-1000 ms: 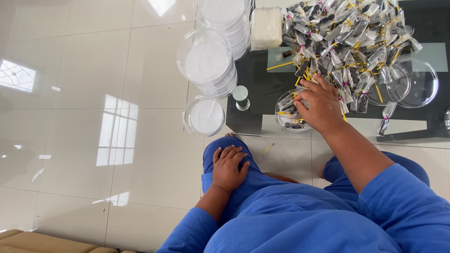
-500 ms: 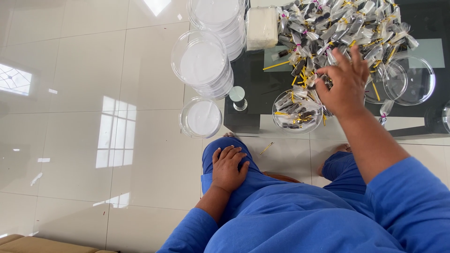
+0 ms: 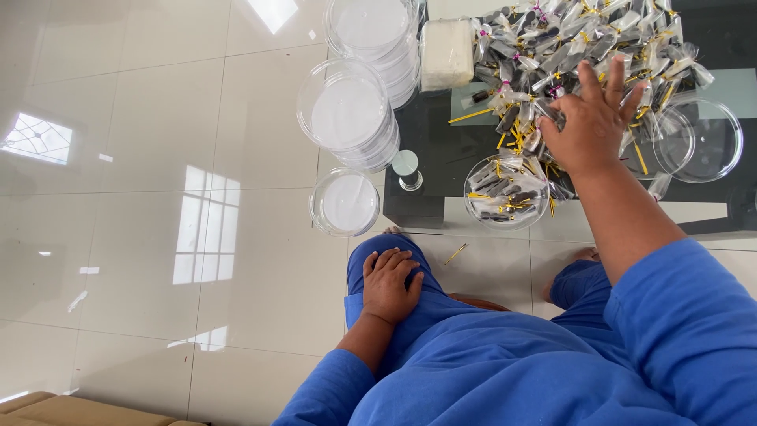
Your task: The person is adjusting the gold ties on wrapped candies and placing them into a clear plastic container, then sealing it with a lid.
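Your left hand [image 3: 389, 284] is lying flat on your blue-clad knee [image 3: 378, 260], fingers spread and holding nothing. Just beyond the knee a single yellow twist tie [image 3: 454, 253] is lying on the glossy white tiled floor [image 3: 158, 197]. Further out, a lone clear round container with a white inside [image 3: 344, 203] is sitting on the floor just beside the corner of the dark low table [image 3: 430, 146]. At the near edge of that table, a clear round dish [image 3: 506, 190] is holding a few small wrapped dark pieces with yellow ties.

Your right hand [image 3: 587, 122] is reaching over that dish with fingers splayed open, pressing down onto the big heap of wrapped packets [image 3: 568, 43]; whether any packet is pinched under the palm, you cannot tell. An empty clear dish [image 3: 706, 140] is resting just to the right of the hand. A small capped vial [image 3: 406, 169] is standing near the table's left edge. Beyond it, two stacks of clear lidded containers [image 3: 351, 114] are rising on the floor, and a whitish block [image 3: 446, 54] is sitting at the far side, touching the heap.
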